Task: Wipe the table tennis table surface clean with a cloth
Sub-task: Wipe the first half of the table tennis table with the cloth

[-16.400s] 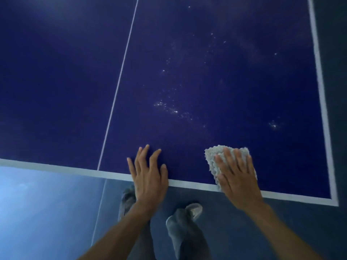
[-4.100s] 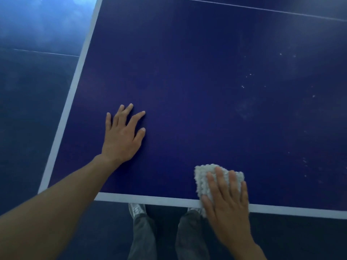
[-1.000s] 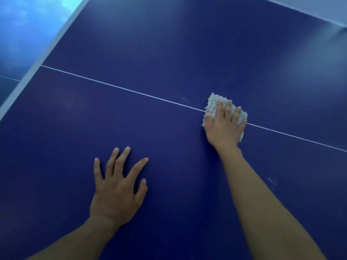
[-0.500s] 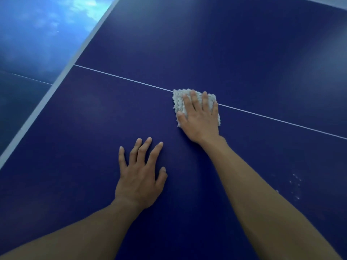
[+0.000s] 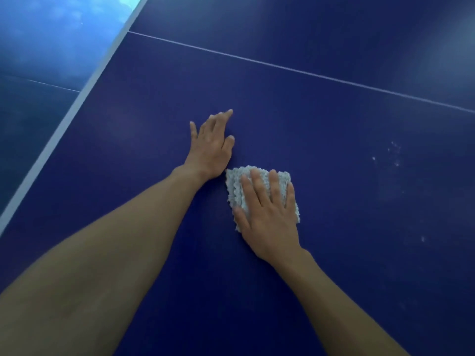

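Note:
The dark blue table tennis table [image 5: 334, 253] fills most of the view. My right hand [image 5: 266, 214] lies flat on a folded white textured cloth [image 5: 237, 187] and presses it onto the surface near the middle. My left hand [image 5: 212, 145] rests palm down on the table just beyond and left of the cloth, fingers apart, holding nothing. A thin white centre line [image 5: 295, 70] crosses the table beyond both hands. Small white specks [image 5: 393, 156] dot the surface to the right of the cloth.
The table's white side edge [image 5: 64, 124] runs diagonally on the left. Beyond it lies a glossy blue floor [image 5: 38, 60] with bright reflections.
My right hand has drawn the cloth back from the centre line toward me, beside my left wrist. My left hand stays flat on the table. The view has shifted right.

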